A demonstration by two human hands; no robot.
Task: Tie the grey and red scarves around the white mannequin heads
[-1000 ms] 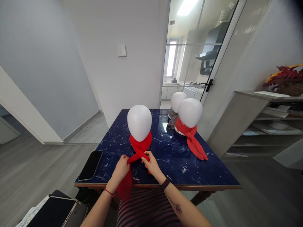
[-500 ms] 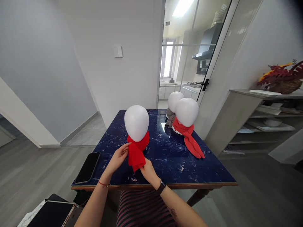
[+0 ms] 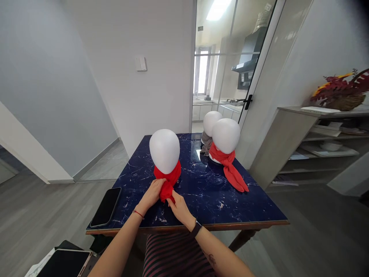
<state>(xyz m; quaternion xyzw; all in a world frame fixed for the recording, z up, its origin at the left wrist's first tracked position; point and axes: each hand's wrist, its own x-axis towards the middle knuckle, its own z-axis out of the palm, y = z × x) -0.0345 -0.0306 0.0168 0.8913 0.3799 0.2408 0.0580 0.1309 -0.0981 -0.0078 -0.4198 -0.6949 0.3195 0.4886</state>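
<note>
A bright red scarf [image 3: 174, 174] is wrapped around the neck of a smooth white mannequin head [image 3: 164, 151] near the table's middle. In front of the neck, the scarf's hanging end is bunched between my two hands. My left hand [image 3: 153, 193] is closed on the upper left of this bunch, just below the head's chin. On its lower right, my right hand [image 3: 179, 208] pinches the cloth between thumb and fingers. Some of the fingertips are hidden in the folds.
To the right stands another white head [image 3: 226, 135] with a knotted coral-red scarf [image 3: 234, 174]. Behind it is a third head [image 3: 212, 122] with a grey scarf [image 3: 206, 143]. A black phone [image 3: 106, 207] lies at the left edge of the dark blue marbled table [image 3: 198, 207].
The scarf end hung spread out and flat; now it is gathered into a small bunch. My left hand has moved right and inward onto the cloth. My right hand stays near its place.
</note>
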